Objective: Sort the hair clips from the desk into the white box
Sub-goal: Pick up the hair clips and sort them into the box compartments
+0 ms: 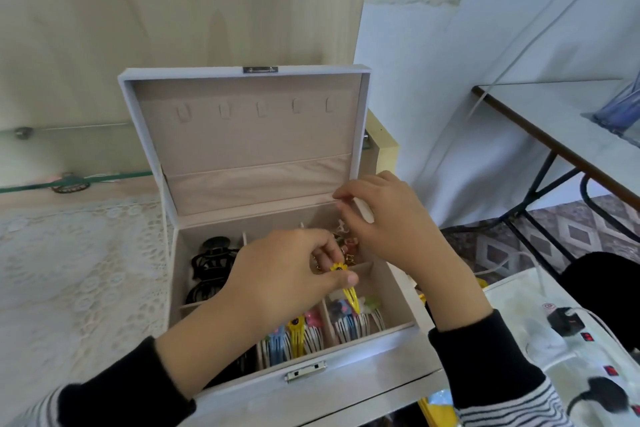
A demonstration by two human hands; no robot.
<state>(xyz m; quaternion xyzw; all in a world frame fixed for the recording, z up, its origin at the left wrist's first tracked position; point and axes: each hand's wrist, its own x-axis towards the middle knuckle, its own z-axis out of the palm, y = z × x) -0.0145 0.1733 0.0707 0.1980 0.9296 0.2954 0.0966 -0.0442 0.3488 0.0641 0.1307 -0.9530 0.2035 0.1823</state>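
Left hand (277, 274) pinches yellow clip (350, 296) above the white box (363, 366).

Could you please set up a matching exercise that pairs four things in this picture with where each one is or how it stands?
Things:
1. yellow clip
2. black claw clips
3. power strip
4. lid

Places or states:
A. stands open at the back
B. pinched in the left hand
C. in the back left compartment of the white box
D. on the surface to the right of the box

Pairs: 1-B, 2-C, 3-D, 4-A.
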